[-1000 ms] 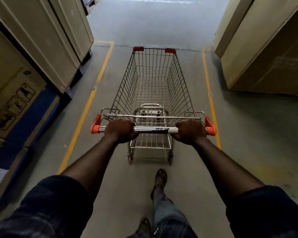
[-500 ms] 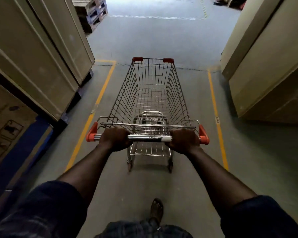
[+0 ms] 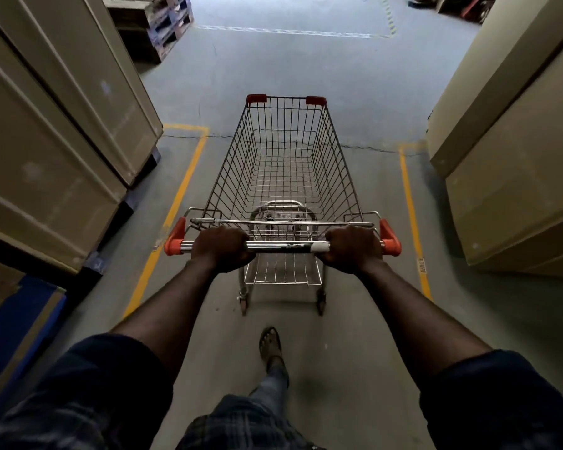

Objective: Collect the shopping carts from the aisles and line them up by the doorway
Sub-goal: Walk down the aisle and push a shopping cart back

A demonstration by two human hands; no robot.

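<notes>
cart-pushing looks like the step in hand. one wire shopping cart stands on the concrete floor straight ahead of both hands, its basket empty and its nose pointing away from the person towards the open end of the aisle. the left hand is clenched round the chrome handle bar just inside the left orange end cap. the right hand is clenched round the same bar just inside the right end cap, with a bare stretch of bar between the two.

as a judgement, this cart is collected and on its way, nothing more. no doorway, no row of parked carts and no other cart is in view, so the lining-up appears not yet done. how many carts are left cannot be told.

a white and dark patch on the bar beside the right hand may be a worn label, but nothing on it reads. a small floor tag on the yellow line outside the right hand carries print too small to read. tall cardboard cartons stand beyond the yellow line on the left hand's side, and more cartons on the right hand's side; no brand shows on any of them. stacked wooden pallets lie far ahead to the left.
</notes>
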